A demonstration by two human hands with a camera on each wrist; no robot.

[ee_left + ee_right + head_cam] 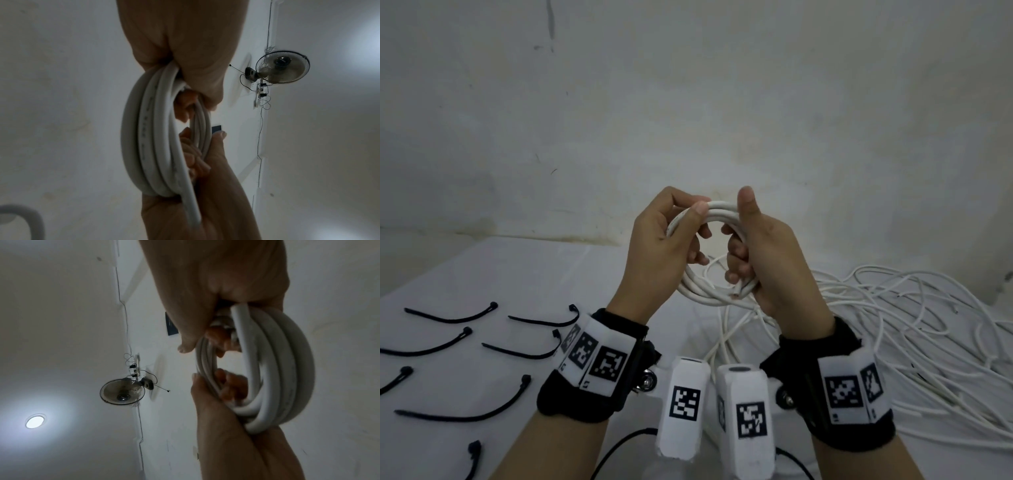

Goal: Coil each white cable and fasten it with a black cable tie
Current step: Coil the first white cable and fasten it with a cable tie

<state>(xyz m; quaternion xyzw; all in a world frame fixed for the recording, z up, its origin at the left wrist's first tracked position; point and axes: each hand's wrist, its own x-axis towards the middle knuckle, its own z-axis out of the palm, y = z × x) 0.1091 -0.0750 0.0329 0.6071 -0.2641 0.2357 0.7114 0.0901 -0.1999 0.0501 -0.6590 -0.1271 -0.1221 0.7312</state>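
White table [524,274], coiled cable [722,212] gripped between both hands

A white cable [709,219], wound into a tight ring of several turns, is held upright between the left hand [654,246] and right hand [767,253]. Left of the left hand, black cable ties [453,317] lie apart on the surface [524,274]; right of the right hand sprawls a loose tangle of white cables [914,335].
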